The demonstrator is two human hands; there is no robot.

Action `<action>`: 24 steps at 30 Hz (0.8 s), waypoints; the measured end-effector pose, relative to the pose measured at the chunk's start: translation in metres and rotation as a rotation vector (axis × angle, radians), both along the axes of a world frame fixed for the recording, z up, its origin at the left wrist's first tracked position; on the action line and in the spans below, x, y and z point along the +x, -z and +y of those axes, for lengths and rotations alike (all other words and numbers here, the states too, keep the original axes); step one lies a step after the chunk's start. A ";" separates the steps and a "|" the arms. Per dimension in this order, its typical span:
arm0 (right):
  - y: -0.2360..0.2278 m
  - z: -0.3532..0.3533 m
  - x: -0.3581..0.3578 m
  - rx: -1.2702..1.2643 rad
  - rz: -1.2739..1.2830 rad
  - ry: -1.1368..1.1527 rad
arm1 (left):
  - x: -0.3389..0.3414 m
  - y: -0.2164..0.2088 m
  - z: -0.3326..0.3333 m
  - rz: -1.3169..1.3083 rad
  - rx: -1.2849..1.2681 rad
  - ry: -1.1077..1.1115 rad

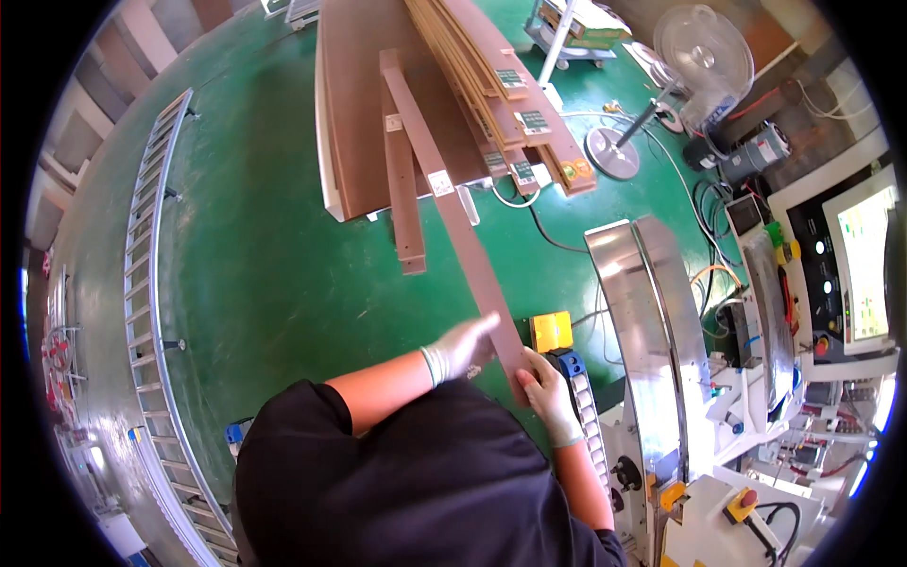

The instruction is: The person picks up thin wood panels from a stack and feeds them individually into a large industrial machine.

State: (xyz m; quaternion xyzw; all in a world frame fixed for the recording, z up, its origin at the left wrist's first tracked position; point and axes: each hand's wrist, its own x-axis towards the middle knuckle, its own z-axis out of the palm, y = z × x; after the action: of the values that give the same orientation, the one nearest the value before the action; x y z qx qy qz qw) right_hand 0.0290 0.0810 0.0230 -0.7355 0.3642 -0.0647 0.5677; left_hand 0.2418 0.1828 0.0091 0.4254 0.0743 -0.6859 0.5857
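Observation:
A long, narrow brown board [453, 222] slants from the stack ahead down to my body, with a white label near its middle. My right hand [556, 402], in a pale glove with a bare forearm behind it, is closed around the near end, thumb on top. Beside the board's left edge is my left hand [460, 350], also gloved, its fingers stretched toward the board and slightly blurred. Whether it touches the edge I cannot tell. A shorter brown board [406, 203] lies left of the long one, its near end sticking out past the stack.
Brown panels [359, 142] and several narrow boards [482, 94] are stacked ahead. A roller conveyor [142, 274] runs along the left. On the right are a metal-topped machine [638, 312], a yellow block [551, 332], a screen [864, 265] and a standing fan [704, 55]. Cables cross the green floor.

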 end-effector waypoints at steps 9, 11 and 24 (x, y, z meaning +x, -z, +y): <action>-0.087 0.062 -0.256 0.387 0.094 0.507 | 0.096 0.005 -0.085 0.049 -0.136 -0.453; -0.080 0.101 -0.324 0.295 0.272 0.621 | 0.079 -0.022 -0.092 0.046 -0.228 -0.396; -0.043 0.474 -0.336 0.203 0.924 1.250 | -0.128 -0.048 -0.175 0.351 -0.352 0.379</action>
State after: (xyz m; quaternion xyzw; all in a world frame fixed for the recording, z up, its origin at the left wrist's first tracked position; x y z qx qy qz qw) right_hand -0.3071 0.5553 0.0656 -0.2910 0.9141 -0.0259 0.2813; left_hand 0.1135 0.0075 0.0570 0.1986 -0.0263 -0.8482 0.4904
